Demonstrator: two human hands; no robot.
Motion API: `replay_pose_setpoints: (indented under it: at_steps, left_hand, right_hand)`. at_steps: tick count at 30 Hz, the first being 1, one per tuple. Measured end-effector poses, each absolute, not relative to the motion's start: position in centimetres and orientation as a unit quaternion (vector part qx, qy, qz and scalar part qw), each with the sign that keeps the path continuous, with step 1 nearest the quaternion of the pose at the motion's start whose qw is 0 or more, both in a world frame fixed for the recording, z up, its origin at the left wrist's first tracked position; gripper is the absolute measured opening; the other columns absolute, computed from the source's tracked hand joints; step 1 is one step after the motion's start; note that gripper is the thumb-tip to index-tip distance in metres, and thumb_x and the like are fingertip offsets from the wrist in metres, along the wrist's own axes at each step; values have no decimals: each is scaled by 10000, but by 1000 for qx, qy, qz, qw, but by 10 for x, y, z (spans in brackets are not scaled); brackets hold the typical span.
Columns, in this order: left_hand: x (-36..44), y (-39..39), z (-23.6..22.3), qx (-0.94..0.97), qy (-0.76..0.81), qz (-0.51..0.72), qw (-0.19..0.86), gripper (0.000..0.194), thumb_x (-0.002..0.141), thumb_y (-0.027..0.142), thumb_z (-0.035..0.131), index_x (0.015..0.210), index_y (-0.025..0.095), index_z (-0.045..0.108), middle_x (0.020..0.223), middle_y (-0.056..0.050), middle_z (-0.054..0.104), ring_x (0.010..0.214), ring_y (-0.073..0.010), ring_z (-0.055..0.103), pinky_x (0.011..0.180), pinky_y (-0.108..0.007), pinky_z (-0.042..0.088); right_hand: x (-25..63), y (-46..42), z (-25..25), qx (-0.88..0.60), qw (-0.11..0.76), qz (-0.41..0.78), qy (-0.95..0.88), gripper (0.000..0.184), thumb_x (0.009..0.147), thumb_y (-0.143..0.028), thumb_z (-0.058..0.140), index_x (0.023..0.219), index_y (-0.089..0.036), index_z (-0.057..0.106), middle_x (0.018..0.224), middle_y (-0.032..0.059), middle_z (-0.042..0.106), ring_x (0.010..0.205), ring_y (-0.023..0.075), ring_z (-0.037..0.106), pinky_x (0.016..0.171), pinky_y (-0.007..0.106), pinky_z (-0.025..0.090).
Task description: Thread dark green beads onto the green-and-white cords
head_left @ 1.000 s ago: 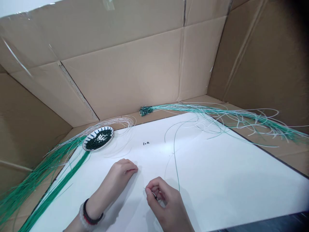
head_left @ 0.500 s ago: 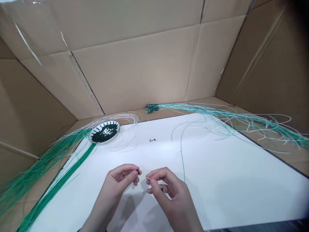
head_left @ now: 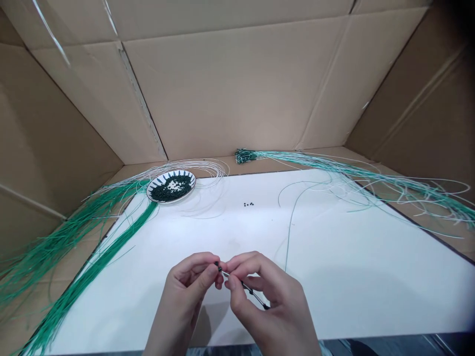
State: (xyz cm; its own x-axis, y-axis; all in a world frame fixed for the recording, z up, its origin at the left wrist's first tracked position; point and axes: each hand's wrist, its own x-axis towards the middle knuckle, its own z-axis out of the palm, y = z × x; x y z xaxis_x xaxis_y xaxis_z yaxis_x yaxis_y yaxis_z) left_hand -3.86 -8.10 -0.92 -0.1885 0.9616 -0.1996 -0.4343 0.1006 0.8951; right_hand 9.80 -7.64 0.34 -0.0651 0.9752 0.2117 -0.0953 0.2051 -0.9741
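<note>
My left hand [head_left: 187,287] pinches a small dark bead [head_left: 219,269] between thumb and forefinger. Close beside it, my right hand [head_left: 272,301] grips thin strands [head_left: 258,298] between thumb and fingertips. Their pale end meets the dark bead; whether it passes through the hole is too small to tell. Further along, several dark beads sit on the strands under my right palm. A green strand [head_left: 288,242] runs across the white board behind my right hand.
A striped plate [head_left: 152,194] of dark beads stands at the back left. Loose beads [head_left: 249,204] lie mid-board. Green strands [head_left: 100,252] spread along the left, and a beaded green-and-white bundle [head_left: 315,160] along the back right. Cardboard walls [head_left: 230,89] surround the white board [head_left: 352,291].
My hands have come together, and the strand ends in my right hand now reach the bead in my left. The whole view has shifted slightly.
</note>
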Motion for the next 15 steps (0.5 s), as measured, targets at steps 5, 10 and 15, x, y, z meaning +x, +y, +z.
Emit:
replay_pose_setpoints:
  at_steps: [5,10,15]
  left_hand:
    - [-33,-87,-1,238,488,634,551,302,504,439,984,660,244,815,602,23,746,597,-114,635,630,-192,539]
    - [-29,-92,2,204,498,646,541,344,455,455,991,642,235,805,600,19,741,586,-127,630,621,-214,545]
    - [-31,-97,-1,229,513,649,513,307,530,460,964,678,242,806,614,11,757,603,-143,661,641,-222,562]
  right_hand:
    - [91,-78,4,-424,545,460,-558,109,799,-169,630,712,-233,624,797,7,740,698,151,712,632,224,603]
    - [86,-81,5,-430,544,454,-560,104,798,-176,627,712,-234,626,795,18,740,686,155,712,620,229,607]
    - [83,-84,9,-433,549,467,-541,102,782,-184,650,700,-235,620,790,33,734,707,171,701,648,258,624]
